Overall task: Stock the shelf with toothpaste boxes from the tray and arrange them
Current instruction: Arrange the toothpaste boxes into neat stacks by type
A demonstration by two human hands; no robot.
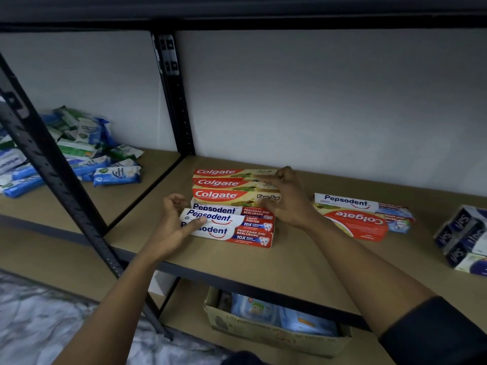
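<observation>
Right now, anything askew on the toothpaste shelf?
Yes. The Colgate box right of the neat row lies skewed with its print upside down, overlapping a Pepsodent box behind it. The row's front Pepsodent boxes jut slightly left.

Plain grey-white wall [316, 101] behind. Black metal rack [52, 167]: slotted uprights [175, 101], tan wooden shelf board [303, 267], dark upper shelf [237, 9] overhead. Pale mottled floor [39, 312] lower left. Light dim, corners darkened
</observation>
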